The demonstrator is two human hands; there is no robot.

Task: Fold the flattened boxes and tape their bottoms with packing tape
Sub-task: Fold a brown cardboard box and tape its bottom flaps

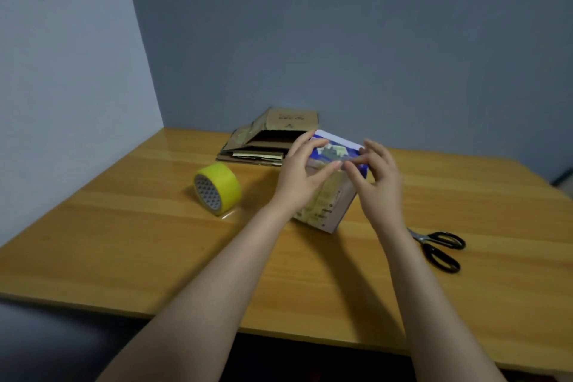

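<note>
The surface [124, 242] has a pile [273, 139] of flat boxes at the back. The box [333, 205] stands tilted in the middle, I think so its top flaps can be pushed shut. The left hand [300, 174] and right hand [378, 177] both grip that top, curled round it. The tape [217, 187] and scissors [440, 246] wait close by.

The left forearm [210, 288] and right forearm [418, 304], both bare, reach forward and converge. The left hand [299, 174] curls its fingers over the top of a small printed box [331, 205], thumb stretched inward. The right hand [376, 180] grips the same top with bent fingers, its thumb tip almost meeting the left thumb.
</note>
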